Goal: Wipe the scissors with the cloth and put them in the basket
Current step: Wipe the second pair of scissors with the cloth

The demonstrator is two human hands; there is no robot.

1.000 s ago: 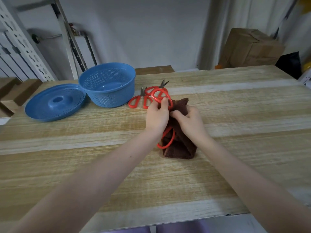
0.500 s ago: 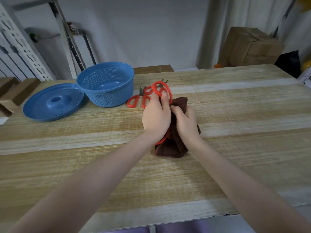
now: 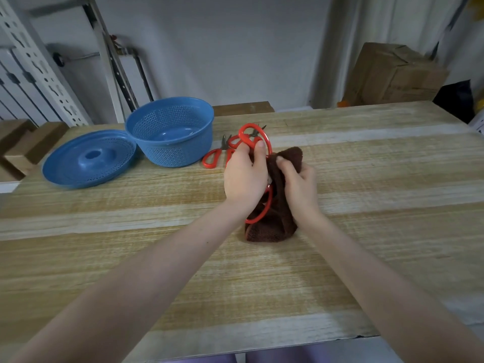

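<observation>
My left hand (image 3: 245, 176) grips a pair of red-handled scissors (image 3: 248, 138) by the handles, one loop sticking up above my fingers and the other below my palm. My right hand (image 3: 298, 186) clutches a dark brown cloth (image 3: 267, 227) that is wrapped around the scissors' blades, which are hidden. Other red-handled scissors (image 3: 216, 159) lie on the table just behind my left hand. The blue perforated basket (image 3: 170, 131) stands to the left of them, with nothing inside.
A blue perforated lid (image 3: 89, 158) lies left of the basket. The wooden table (image 3: 366, 205) stretches wide to the right and toward me. Cardboard boxes (image 3: 392, 74) stand behind the far right edge, metal racking at the back left.
Both hands and the cloth shifted slightly away from me, and the scissors' upper handle loop now sticks out higher above my left fingers. The basket and lid have not moved.
</observation>
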